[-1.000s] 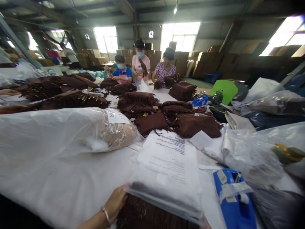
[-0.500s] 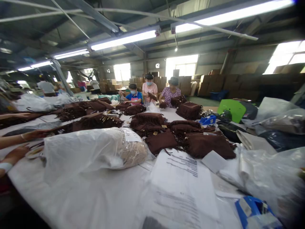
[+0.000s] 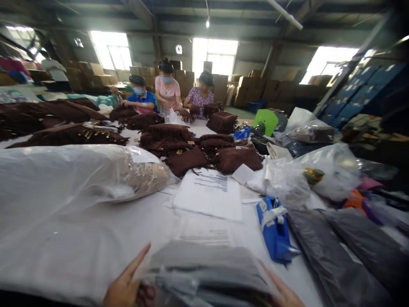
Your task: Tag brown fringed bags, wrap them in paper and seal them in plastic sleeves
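A folded dark grey item in a clear plastic bag (image 3: pixel 207 266) is at the bottom middle of the head view, blurred by motion. My left hand (image 3: pixel 128 283) grips its left side, one finger stretched out and the others curled at the bag's edge. On the opposite side my right hand (image 3: pixel 281 288) presses along the bag, partly cut off by the frame. Just beyond lie printed white plastic bags (image 3: pixel 207 196). To the right stands a blue tape dispenser (image 3: pixel 275 230).
A large clear bag with beige contents (image 3: pixel 143 175) covers the left of the white table. Brown fringed pieces (image 3: pixel 236 157) are piled farther back. Bagged grey items (image 3: pixel 338 256) lie at the right. Several people (image 3: pixel 168 87) work across the table.
My view has swung right and down. My hands and the bagged grey item have come into sight at the bottom. The other person's hands at the left have left the view.
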Demonstrator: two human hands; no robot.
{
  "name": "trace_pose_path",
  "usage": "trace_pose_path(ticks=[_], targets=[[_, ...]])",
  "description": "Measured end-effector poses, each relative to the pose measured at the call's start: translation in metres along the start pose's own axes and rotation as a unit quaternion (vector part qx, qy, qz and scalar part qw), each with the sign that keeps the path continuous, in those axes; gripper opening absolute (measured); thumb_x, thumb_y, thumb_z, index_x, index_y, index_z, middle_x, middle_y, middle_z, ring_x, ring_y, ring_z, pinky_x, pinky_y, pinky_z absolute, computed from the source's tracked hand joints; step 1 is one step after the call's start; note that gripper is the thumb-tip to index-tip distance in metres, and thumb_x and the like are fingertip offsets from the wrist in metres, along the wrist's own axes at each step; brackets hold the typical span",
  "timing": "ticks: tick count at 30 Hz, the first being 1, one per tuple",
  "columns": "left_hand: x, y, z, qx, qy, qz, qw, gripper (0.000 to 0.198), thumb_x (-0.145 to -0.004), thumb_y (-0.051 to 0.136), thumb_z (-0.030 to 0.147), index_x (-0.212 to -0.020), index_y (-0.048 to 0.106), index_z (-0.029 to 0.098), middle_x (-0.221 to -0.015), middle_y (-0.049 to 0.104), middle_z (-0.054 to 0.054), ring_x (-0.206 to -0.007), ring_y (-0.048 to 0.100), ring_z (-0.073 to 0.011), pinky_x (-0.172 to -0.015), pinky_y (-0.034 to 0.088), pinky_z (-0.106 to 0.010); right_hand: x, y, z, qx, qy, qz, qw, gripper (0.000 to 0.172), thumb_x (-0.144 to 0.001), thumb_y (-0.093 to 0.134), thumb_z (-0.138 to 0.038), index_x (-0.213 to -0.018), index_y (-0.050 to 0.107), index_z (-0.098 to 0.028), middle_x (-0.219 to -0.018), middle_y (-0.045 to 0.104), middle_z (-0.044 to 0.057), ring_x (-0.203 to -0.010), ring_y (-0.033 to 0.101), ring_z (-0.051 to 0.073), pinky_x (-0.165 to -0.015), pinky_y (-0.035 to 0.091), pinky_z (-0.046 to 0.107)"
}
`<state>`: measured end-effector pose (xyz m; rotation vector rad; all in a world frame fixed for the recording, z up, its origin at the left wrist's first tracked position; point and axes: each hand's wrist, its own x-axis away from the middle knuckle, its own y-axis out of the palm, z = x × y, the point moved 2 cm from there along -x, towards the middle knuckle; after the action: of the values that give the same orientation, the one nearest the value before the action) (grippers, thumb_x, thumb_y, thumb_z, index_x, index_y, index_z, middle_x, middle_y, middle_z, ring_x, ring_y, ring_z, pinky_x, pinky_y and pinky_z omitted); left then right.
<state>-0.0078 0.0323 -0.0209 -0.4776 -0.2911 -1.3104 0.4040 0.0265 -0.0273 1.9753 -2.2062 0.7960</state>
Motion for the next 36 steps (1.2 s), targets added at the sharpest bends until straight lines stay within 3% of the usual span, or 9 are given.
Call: trace_pose_path(ticks=[4, 10, 15, 18, 23, 27, 29, 32, 36], targets=[[0.007, -0.006, 0.080, 0.017, 0.093, 0.027, 0.995, 0.077, -0.070, 0.056, 0.052, -0.137, 0.040, 0.018, -0.036, 0.052, 0.006, -0.031, 0.048, -0.0161, -0.034, 0.040, -0.025, 0.021, -0.013, -0.055, -0.100, 0.094, -0.162, 0.977, 0.098, -0.070, 0.052, -0.067, -0.147, 0.011, -0.021, -0.068, 0.069, 0.009, -0.056, 0.065, 0.028, -0.051, 0.050, 0.038], [0.005, 0.001, 0.156, -0.013, 0.179, -0.021, 0.983, 0.061, -0.075, 0.051, 0.037, -0.128, 0.049, 0.007, -0.048, 0.063, -0.001, -0.042, 0.059, -0.0169, -0.042, 0.048, -0.024, 0.004, -0.018, -0.143, -0.106, -0.033, -0.099, 0.989, 0.081, -0.077, 0.053, -0.054, -0.143, 0.030, -0.014, -0.058, 0.065, 0.008, -0.043, 0.059, 0.021, -0.043, 0.046, 0.030], [0.006, 0.000, 0.194, -0.020, 0.281, 0.006, 0.960, 0.050, -0.079, 0.048, 0.026, -0.126, 0.051, 0.011, -0.052, 0.066, -0.001, -0.046, 0.062, -0.0159, -0.045, 0.050, -0.022, -0.010, -0.020, -0.159, -0.094, -0.094, -0.066, 0.989, 0.064, -0.081, 0.051, -0.039, -0.139, 0.036, -0.017, -0.064, 0.067, 0.006, -0.049, 0.062, 0.019, -0.047, 0.047, 0.027], [0.007, -0.010, 0.169, -0.065, 0.282, -0.030, 0.957, 0.049, -0.084, 0.047, 0.029, -0.130, 0.048, 0.015, -0.054, 0.067, 0.001, -0.048, 0.062, -0.0156, -0.050, 0.053, -0.023, -0.008, -0.016, -0.133, -0.073, -0.083, -0.081, 0.991, 0.064, -0.081, 0.047, -0.036, -0.140, 0.034, -0.015, -0.066, 0.068, 0.006, -0.052, 0.063, 0.019, -0.049, 0.048, 0.027], [-0.008, -0.024, 0.022, -0.259, 0.227, -0.139, 0.928, 0.047, -0.088, 0.041, 0.036, -0.133, 0.045, 0.025, -0.060, 0.068, 0.004, -0.054, 0.064, -0.0151, -0.056, 0.055, -0.022, -0.004, 0.012, -0.025, 0.047, -0.002, -0.116, 0.992, 0.059, -0.081, 0.032, -0.030, -0.138, 0.038, -0.014, -0.063, 0.066, 0.004, -0.053, 0.063, 0.019, -0.048, 0.047, 0.028], [-0.004, -0.031, -0.064, -0.431, 0.344, -0.025, 0.834, 0.051, -0.086, 0.048, 0.033, -0.136, 0.040, 0.030, -0.109, 0.068, -0.003, -0.089, 0.068, -0.0207, -0.077, 0.056, -0.028, 0.004, 0.021, 0.047, 0.287, -0.151, 0.008, 0.946, 0.059, -0.075, 0.039, -0.016, -0.133, 0.046, -0.023, -0.101, 0.065, 0.009, -0.096, 0.062, 0.023, -0.085, 0.050, 0.039], [0.004, -0.027, -0.073, -0.488, 0.444, -0.034, 0.751, 0.059, -0.085, 0.050, 0.027, -0.141, 0.032, 0.029, -0.133, 0.052, -0.006, -0.116, 0.054, -0.0256, -0.096, 0.047, -0.038, 0.009, 0.023, 0.060, 0.344, -0.289, -0.015, 0.893, 0.064, -0.075, 0.040, -0.008, -0.136, 0.042, -0.027, -0.130, 0.052, 0.008, -0.122, 0.046, 0.025, -0.104, 0.037, 0.045], [0.006, -0.012, -0.066, -0.540, 0.533, -0.191, 0.623, 0.063, -0.084, 0.045, 0.013, -0.141, 0.028, 0.032, -0.145, 0.036, 0.000, -0.130, 0.038, -0.0225, -0.107, 0.033, -0.039, 0.010, 0.030, 0.061, 0.371, -0.393, -0.216, 0.813, 0.061, -0.084, 0.035, -0.006, -0.138, 0.038, -0.034, -0.144, 0.039, 0.001, -0.135, 0.031, 0.021, -0.111, 0.027, 0.044], [-0.021, 0.001, -0.059, -0.579, 0.509, -0.229, 0.594, 0.079, -0.075, 0.034, -0.004, -0.143, 0.020, 0.032, -0.144, 0.034, 0.004, -0.128, 0.040, -0.0164, -0.105, 0.035, -0.034, -0.003, 0.047, 0.046, 0.373, -0.346, -0.294, 0.809, 0.053, -0.090, 0.040, -0.016, -0.140, 0.034, -0.031, -0.145, 0.036, 0.003, -0.135, 0.029, 0.021, -0.110, 0.029, 0.043]])
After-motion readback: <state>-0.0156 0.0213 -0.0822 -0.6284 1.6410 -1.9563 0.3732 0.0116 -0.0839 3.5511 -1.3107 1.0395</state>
